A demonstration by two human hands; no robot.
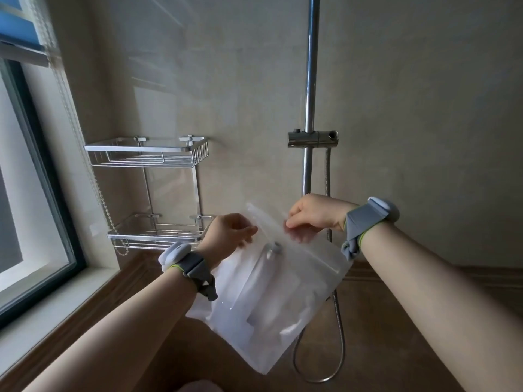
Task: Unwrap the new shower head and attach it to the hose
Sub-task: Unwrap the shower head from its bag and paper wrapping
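Observation:
A frosted plastic zip bag (pixel 283 306) hangs in front of me, with the white shower head (pixel 263 281) dimly visible inside, its threaded end near the top. My left hand (pixel 229 233) pinches the bag's top edge on the left. My right hand (pixel 314 216) pinches the same edge on the right. The metal shower hose (pixel 339 329) hangs down behind the bag and loops near the floor; its free end is hidden.
A chrome riser rail (pixel 310 94) with a slider holder (pixel 312 138) runs up the tiled wall. A two-tier wire shelf (pixel 147 154) is mounted to the left. A window (pixel 25 193) with a bead cord is at far left.

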